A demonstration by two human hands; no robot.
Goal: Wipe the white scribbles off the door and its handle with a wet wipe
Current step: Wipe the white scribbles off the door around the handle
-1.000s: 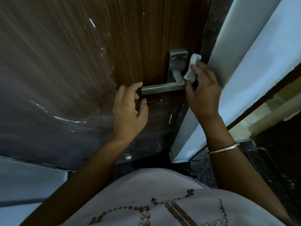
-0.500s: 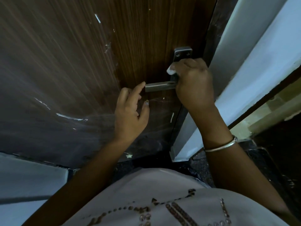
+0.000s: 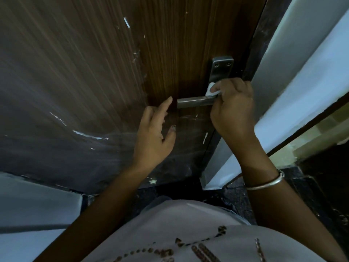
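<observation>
A dark brown wooden door point(image 3: 170, 44) fills the view, with white scribbles point(image 3: 88, 135) on its left part and small white marks under the handle. A steel lever handle point(image 3: 194, 102) juts left from its plate point(image 3: 221, 69) near the door's right edge. My right hand point(image 3: 232, 110) grips a white wet wipe point(image 3: 211, 91) and presses it on the lever's root, fingers curled over the bar. My left hand point(image 3: 154, 137) hovers just left of the lever's free end, fingers loosely spread and holding nothing.
A pale door frame and wall point(image 3: 292, 76) run down the right side. Dark stone floor point(image 3: 236, 197) lies below the door. A light wall or panel point(image 3: 34, 208) sits at the lower left. A metal bangle point(image 3: 264, 184) circles my right wrist.
My right hand moved the wipe from beside the handle plate onto the lever's root and closed over it. My left hand's fingers let go of the lever's end and opened.
</observation>
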